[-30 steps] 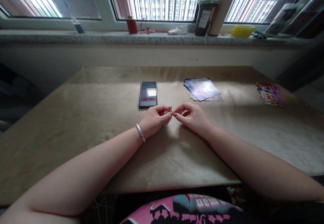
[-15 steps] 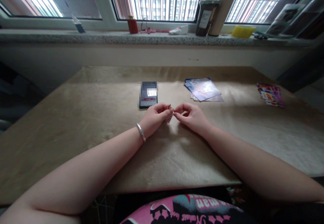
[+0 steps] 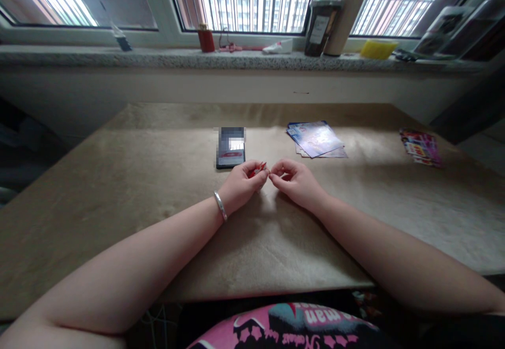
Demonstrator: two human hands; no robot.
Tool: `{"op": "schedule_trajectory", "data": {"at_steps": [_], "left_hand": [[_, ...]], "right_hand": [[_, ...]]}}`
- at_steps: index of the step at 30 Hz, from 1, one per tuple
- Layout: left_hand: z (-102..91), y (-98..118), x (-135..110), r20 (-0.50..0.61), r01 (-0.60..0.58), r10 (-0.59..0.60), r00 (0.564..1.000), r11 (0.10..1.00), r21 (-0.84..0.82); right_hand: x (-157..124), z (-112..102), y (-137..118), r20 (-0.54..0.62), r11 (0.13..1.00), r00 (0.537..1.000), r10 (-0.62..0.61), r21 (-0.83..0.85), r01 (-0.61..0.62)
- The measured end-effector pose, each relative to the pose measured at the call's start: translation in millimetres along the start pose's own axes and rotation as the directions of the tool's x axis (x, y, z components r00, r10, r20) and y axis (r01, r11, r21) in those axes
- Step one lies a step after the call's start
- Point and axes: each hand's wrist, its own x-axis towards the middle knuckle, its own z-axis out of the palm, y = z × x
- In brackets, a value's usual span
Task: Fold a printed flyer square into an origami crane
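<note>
L hand (image 3: 240, 185) pinches red bit (image 3: 258, 170), phone (image 3: 229, 148) on far side; R hand (image 3: 299, 182) just right, can't tell if gripping.

Silver bangle (image 3: 220, 206), pink-and-black printed top (image 3: 288, 330), pale lettering (image 3: 324, 316), pink stars (image 3: 257, 331)

A small, pointed red piece (image 3: 259, 170) (mostly hidden) sits between left fingers (image 3: 258, 180).
</note>
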Motion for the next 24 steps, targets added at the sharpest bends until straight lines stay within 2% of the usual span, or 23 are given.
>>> {"op": "schedule_trajectory", "data": {"at_steps": [4,8,12,17,20,24], "left_hand": [[-1.1,-1,0,-0.017,-0.009,0.008,1.000,0.997,-0.073],[-2.9,1,1,-0.100,-0.094,0.097,0.990,0.995,0.032],[-4.1,1,2,-0.121,-0.055,0.055,0.991,0.998,0.003],[-5.5,-5,2,-0.062,-0.025,0.022,0.998,0.999,-0.041],[-5.4,-8,2,-0.033,-0.053,0.052,0.998,0.998,-0.035],[-3.4,-8,2,-0.023,-0.082,0.082,0.996,0.997,0.013]], "right_hand": [[0,-1,-1,0.001,1.000,1.000,-0.002,0.006,0.002],[-1,-3,-2,0.037,1.000,0.999,0.021,0.001,-0.021],[0,-2,0,0.068,0.998,0.996,0.050,-0.042,-0.048],[1,-2,1,0.047,0.997,0.998,0.032,-0.069,-0.029],[2,-4,1,0.069,0.992,0.997,0.018,-0.126,-0.009],[4,-8,3,0.025,0.992,0.999,0.046,-0.117,-0.042]]}}
